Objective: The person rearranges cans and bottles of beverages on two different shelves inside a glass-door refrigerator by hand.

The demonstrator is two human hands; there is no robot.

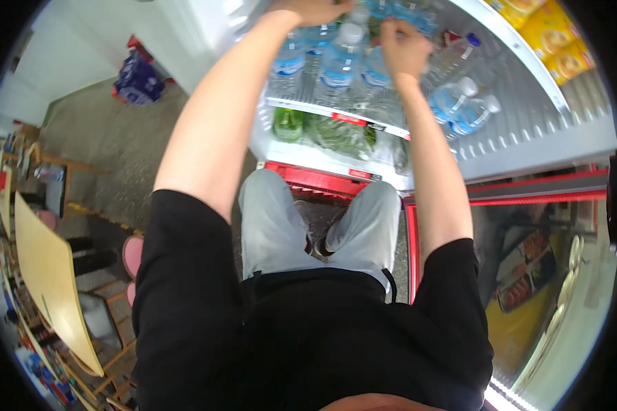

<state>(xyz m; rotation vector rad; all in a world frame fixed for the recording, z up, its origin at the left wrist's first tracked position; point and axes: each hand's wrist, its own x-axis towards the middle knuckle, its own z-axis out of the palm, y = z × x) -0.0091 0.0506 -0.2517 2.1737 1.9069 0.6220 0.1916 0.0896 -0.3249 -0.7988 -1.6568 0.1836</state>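
Note:
My two arms reach into an open refrigerator with several clear water bottles (341, 58) standing on its shelf. At the top edge my left hand (315, 9) is over the bottles at the left, its visible fingers stretched to the right; part of it is cut off. Further right, my right hand (406, 53) has its fingers bent round the top of a water bottle (376, 71) with a blue label. Beside that hand lean a bottle with a dark blue cap (472, 41) and two white-capped bottles (463, 108).
Below, a lower shelf (291, 147) holds a green bottle (288, 124) and bagged greens (341, 133). Yellow packets (552, 38) sit at the upper right. The open refrigerator door (411, 253) stands to my right. Left are a wooden table (55, 274) and a dark purple bag (140, 79).

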